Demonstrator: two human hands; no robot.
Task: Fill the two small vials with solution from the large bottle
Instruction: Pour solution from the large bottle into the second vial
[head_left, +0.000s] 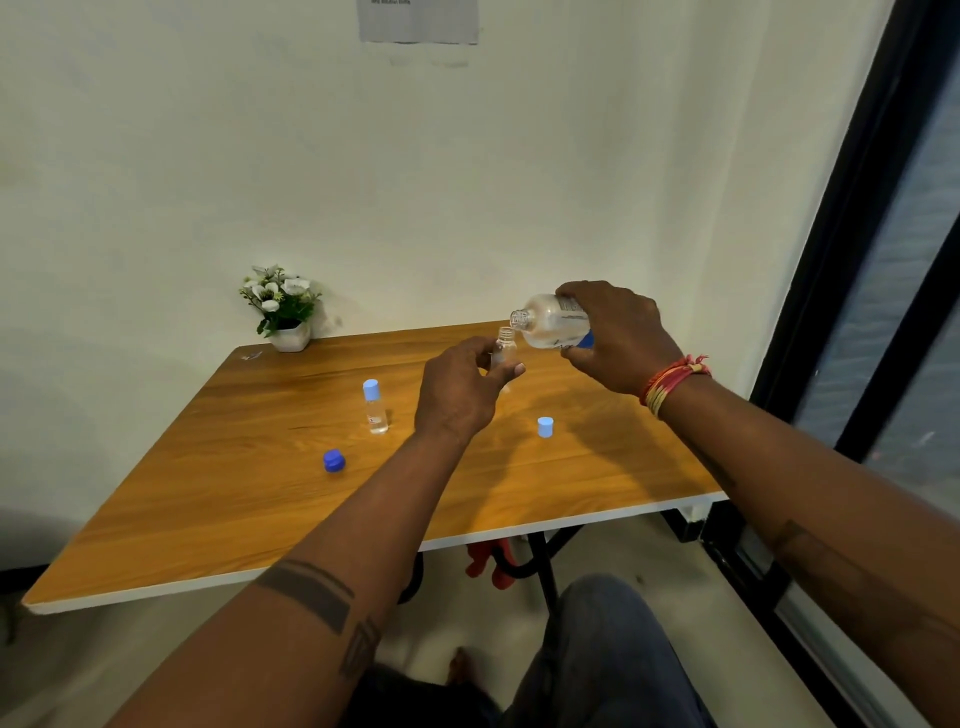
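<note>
Right hand (618, 338) has its grip wrapped around the large bottle (553, 321), tipped sideways right of center, mouth just above the open vial (504, 349) pinched in the left hand (460, 389). Can't really tell if liquid's flowing. On the table (208, 493): capped vial (375, 408) center-left, light blue cap (545, 427), dark blue cap (333, 460).

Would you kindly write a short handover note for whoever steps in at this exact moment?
Left hand holds the open vial upright above the table.
Right hand grips the large bottle, tipped with its mouth just above the vial's.
Capped vial stands on the table; its fill level is unclear.
Light blue cap and dark blue cap lie on the table.
Left: finish pouring, cap the vial and bottle.
</note>
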